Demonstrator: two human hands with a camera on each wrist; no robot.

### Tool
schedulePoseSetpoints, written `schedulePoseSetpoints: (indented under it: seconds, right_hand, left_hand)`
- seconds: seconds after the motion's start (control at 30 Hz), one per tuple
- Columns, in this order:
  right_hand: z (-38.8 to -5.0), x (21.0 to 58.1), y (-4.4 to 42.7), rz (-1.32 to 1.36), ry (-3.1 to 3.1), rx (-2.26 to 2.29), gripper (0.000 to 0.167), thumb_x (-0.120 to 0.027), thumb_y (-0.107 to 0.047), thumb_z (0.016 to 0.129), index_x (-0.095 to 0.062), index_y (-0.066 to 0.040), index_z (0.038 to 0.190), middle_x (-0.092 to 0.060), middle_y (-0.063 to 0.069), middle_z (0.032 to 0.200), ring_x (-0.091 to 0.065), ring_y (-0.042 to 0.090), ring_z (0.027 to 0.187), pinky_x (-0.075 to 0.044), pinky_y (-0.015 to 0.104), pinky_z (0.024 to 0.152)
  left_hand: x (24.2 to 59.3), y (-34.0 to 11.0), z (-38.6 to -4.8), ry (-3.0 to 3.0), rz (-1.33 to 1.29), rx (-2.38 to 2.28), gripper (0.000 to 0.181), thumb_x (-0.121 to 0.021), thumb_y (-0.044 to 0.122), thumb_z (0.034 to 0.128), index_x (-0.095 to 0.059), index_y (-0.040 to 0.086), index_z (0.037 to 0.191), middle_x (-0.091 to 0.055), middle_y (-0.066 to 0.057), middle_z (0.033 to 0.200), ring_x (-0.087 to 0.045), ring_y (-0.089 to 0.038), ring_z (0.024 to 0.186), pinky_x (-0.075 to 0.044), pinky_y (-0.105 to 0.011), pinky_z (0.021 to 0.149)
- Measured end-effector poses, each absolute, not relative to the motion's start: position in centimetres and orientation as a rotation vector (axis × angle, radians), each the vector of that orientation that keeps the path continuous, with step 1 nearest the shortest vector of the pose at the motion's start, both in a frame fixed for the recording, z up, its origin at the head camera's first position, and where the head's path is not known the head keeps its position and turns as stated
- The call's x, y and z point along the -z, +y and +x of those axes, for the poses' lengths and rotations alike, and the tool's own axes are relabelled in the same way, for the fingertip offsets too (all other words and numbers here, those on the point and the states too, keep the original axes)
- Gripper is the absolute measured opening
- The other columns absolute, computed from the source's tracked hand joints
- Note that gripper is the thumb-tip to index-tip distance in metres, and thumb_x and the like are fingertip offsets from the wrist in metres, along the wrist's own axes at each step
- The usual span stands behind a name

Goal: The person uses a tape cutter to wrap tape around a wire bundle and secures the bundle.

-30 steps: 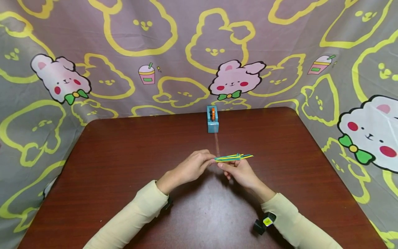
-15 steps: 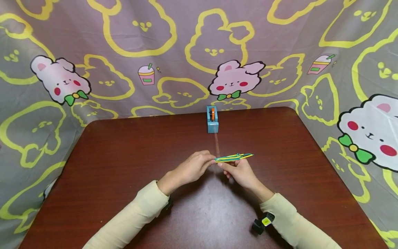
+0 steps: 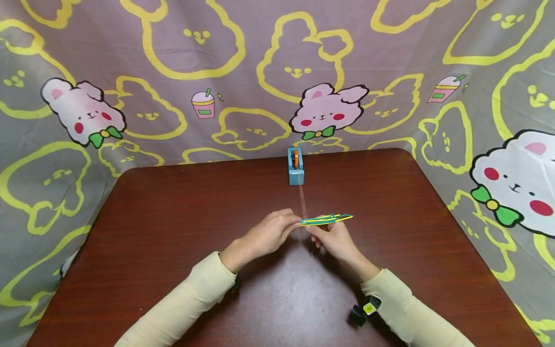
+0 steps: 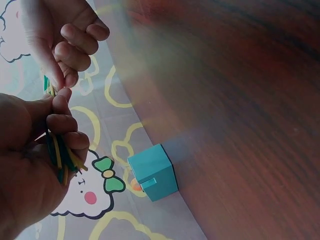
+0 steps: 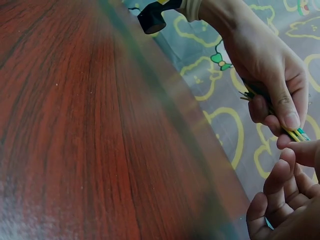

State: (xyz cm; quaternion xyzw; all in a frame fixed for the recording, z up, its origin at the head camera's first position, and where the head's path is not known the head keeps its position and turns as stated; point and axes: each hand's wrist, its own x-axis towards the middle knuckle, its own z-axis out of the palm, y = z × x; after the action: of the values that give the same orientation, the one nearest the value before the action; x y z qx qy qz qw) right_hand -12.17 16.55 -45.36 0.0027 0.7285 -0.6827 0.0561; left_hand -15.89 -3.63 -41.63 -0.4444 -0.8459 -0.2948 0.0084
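A slim bundle of green and yellow wires is held off the table between my two hands. My left hand grips it at the left end; in the left wrist view, loose wire ends lie under its curled fingers. My right hand pinches the bundle with thumb and fingertips close to the left fingers, and the wires stick out beyond it to the right. From a blue tape dispenser, a strip of clear tape runs taut to the bundle between the hands. Fingers hide where tape meets wires.
The dispenser, with an orange core, stands near the far edge of the dark brown table. A patterned cloth rises behind and on both sides. A black wrist device sits by the right sleeve.
Both hands stay almost in place around the bundle. The right thumb has shifted slightly at the tape and wires. The dispenser has not moved.
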Motion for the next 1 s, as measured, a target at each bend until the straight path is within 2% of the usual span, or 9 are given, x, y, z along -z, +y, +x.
schedulePoseSetpoints:
  seconds: [0.17,0.33,0.5,0.77,1.0]
  right_hand:
    - [-12.19,45.56,16.60,-0.026,2.173,2.097,0.015,-0.069,-0.005,0.094,-0.067,0.009,0.094,-0.058,0.003,0.064,-0.052,0.011,0.051,-0.041,0.023,0.047]
    - [-12.26,45.81,16.82,-0.098,2.063,2.197,0.003,-0.067,-0.002,0.094,-0.067,0.000,0.095,-0.058,0.001,0.067,-0.050,0.011,0.052,-0.039,0.022,0.051]
    - [-12.29,45.94,17.05,-0.112,1.959,2.245,0.009,-0.068,-0.003,0.093,-0.069,-0.003,0.102,-0.059,0.000,0.070,-0.051,0.012,0.054,-0.039,0.022,0.054]
    - [-12.24,45.84,17.15,-0.115,1.868,2.253,0.012,-0.068,-0.003,0.093,-0.069,-0.005,0.104,-0.062,0.000,0.076,-0.052,0.012,0.057,-0.041,0.022,0.057]
    - [-12.53,45.68,17.35,-0.140,1.674,2.304,0.023,-0.064,0.002,0.094,-0.066,-0.007,0.116,-0.071,0.006,0.099,-0.051,0.011,0.061,-0.044,0.022,0.058]
  left_hand:
    - [41.61,-3.71,-15.80,-2.646,-1.384,0.911,0.018,-0.057,0.009,0.1033,-0.072,0.002,0.109,-0.062,0.000,0.088,-0.057,-0.013,0.082,-0.050,-0.027,0.075]
    - [41.54,-3.72,-15.83,-2.643,-1.383,0.889,0.017,-0.058,0.008,0.1028,-0.072,0.002,0.109,-0.062,-0.001,0.089,-0.058,-0.013,0.081,-0.050,-0.026,0.075]
    - [41.53,-3.81,-15.81,-2.651,-1.381,0.879,0.018,-0.058,0.009,0.1030,-0.072,0.001,0.109,-0.063,-0.002,0.090,-0.059,-0.013,0.082,-0.051,-0.026,0.075]
    - [41.62,-3.81,-15.78,-2.650,-1.394,0.882,0.018,-0.058,0.009,0.1030,-0.072,0.001,0.109,-0.063,-0.002,0.091,-0.059,-0.013,0.083,-0.051,-0.025,0.076]
    - [41.59,-3.85,-15.78,-2.656,-1.396,0.904,0.018,-0.058,0.009,0.1031,-0.072,0.001,0.111,-0.065,-0.004,0.093,-0.060,-0.013,0.085,-0.051,-0.025,0.077]
